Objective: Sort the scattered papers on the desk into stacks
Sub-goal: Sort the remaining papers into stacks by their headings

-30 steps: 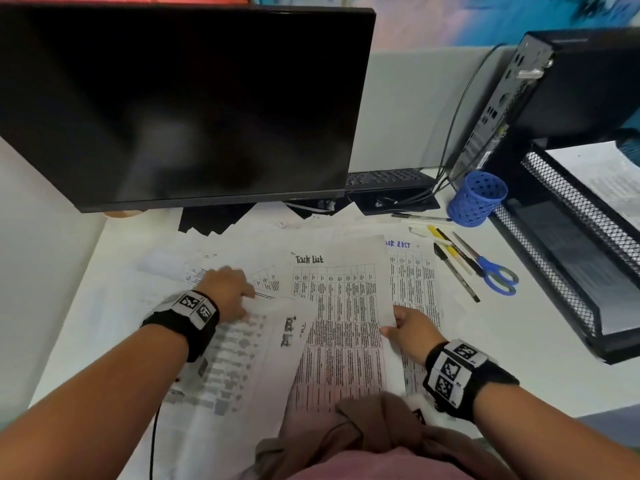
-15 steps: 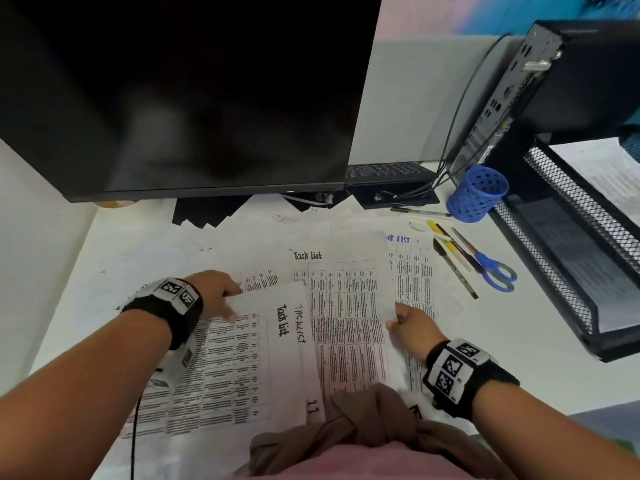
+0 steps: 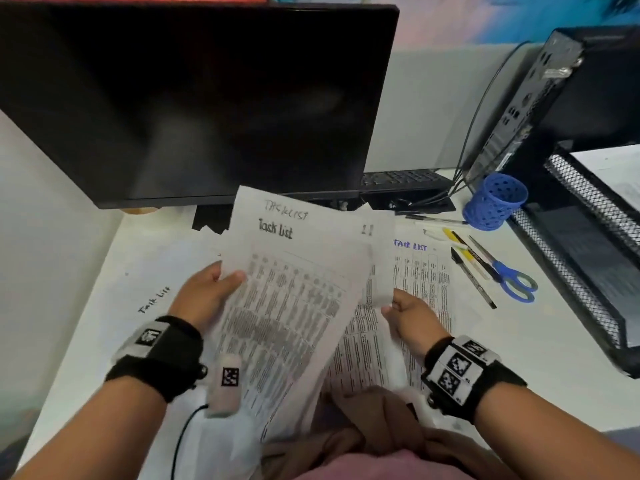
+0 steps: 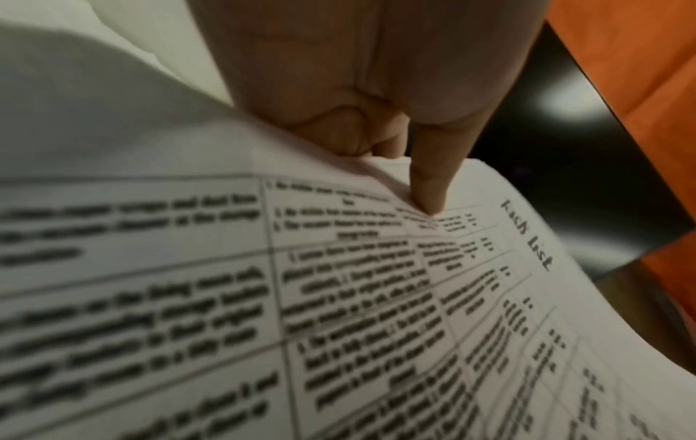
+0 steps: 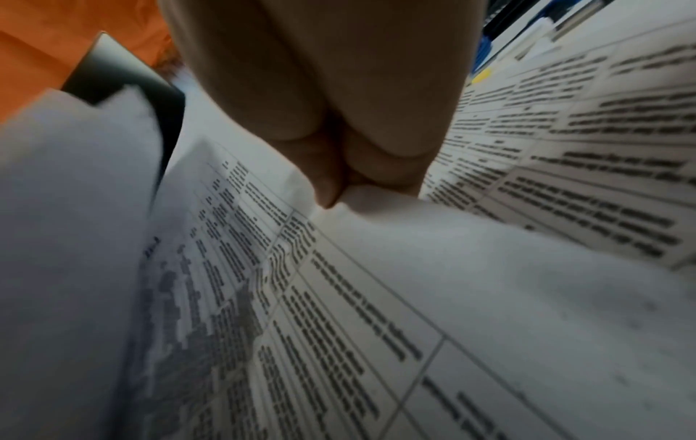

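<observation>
Overhead: left hand (image 3: 204,296) gripping top sheet (image 3: 294,306), lifted off desk (image 3: 540,344) before monitor (image 3: 194,98); right hand (image 3: 412,318) pinching second sheet (image 3: 381,271) behind. Papers (image 3: 422,282) flat below. Left wrist: thumb (image 4: 433,184) pressed on sheet. Right wrist: fingers (image 5: 376,166) clamped on edge.

white desk (image 3: 540,327), printed task-list papers (image 3: 420,282) spread flat across the middle, blue mesh pen cup (image 3: 493,202) tipped on its side, pens (image 3: 472,277) and blue-handled scissors (image 3: 512,277) right of the papers, black mesh tray (image 3: 588,271) at right edge — monitor (image 3: 194,98) behind
</observation>
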The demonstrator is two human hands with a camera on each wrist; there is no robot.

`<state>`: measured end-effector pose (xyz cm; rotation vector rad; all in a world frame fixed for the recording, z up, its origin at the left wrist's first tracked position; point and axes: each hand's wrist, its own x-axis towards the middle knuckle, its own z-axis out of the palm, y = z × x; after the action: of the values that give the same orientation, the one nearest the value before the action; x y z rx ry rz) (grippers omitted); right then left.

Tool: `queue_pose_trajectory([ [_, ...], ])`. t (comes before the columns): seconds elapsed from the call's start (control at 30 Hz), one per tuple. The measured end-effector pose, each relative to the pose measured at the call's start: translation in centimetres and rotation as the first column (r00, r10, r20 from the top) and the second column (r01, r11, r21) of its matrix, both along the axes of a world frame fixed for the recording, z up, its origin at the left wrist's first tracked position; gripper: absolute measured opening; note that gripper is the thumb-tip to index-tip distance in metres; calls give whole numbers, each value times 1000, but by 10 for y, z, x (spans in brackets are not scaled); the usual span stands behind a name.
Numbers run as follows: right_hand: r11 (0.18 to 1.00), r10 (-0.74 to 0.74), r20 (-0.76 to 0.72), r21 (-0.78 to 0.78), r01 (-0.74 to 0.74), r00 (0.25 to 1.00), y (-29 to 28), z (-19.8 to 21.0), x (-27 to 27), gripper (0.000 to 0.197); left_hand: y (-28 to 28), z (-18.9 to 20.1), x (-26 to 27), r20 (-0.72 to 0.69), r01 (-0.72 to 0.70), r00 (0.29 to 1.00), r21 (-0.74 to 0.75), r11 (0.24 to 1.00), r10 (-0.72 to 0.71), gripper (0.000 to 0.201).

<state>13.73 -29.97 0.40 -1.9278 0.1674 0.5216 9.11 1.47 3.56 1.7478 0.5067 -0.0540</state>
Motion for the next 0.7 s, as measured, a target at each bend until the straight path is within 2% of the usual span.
queue_pose_trajectory([
  [0.07, 1000, 15, 15, 6, -15, 1000, 5, -1, 2, 31, -13, -10, -2, -14, -13, 1000, 7, 1000, 13, 12],
  [0.2, 999, -17, 41, 45, 15, 999, 3, -1, 8, 25, -17, -14, 6, 60, -206, 978, 134, 969, 199, 5],
  [0.27, 997, -51, 50, 62, 48, 997, 0, 2, 10, 21, -12, -10, 12, 102, -272, 960, 128, 954, 260, 8],
  [0.4, 978, -169, 57, 131, 160, 984, -6, 9, 19, 29, -2, 0, 24, 94, -248, 968, 202, 947, 233, 16],
  [0.57, 945, -290, 147, 201, 258, 946, -15, 32, 43, 32, -1, 24, 36, 144, -277, 958, 230, 933, 248, 25],
  [0.7, 936, -300, 260, 267, 230, 918, -14, 56, 55, 34, -7, 42, 41, 200, -267, 953, 198, 943, 228, 32],
])
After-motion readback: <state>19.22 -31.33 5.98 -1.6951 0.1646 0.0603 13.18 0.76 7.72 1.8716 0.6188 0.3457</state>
